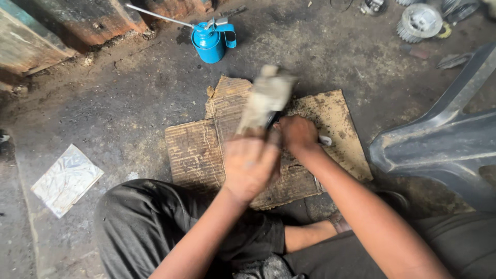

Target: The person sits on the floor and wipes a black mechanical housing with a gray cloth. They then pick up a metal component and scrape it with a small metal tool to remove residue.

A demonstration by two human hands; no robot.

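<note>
My left hand (250, 164) grips the handle of a worn mallet-like block (267, 97), raised and blurred by motion above a piece of cardboard (199, 150) on the floor. Just right of it, my right hand (298, 133) is closed on a small dark metal part held down against the cardboard, with a light metal end (325, 140) sticking out to the right. What exactly the part is cannot be made out. My knees in dark trousers frame the bottom of the view.
A blue oil can (209, 42) with a long spout stands behind the cardboard. A toothed metal gear (418, 21) lies top right. A grey plastic body panel (444, 139) sits right. A crumpled foil sheet (66, 179) lies left, rusty blocks (88, 20) top left.
</note>
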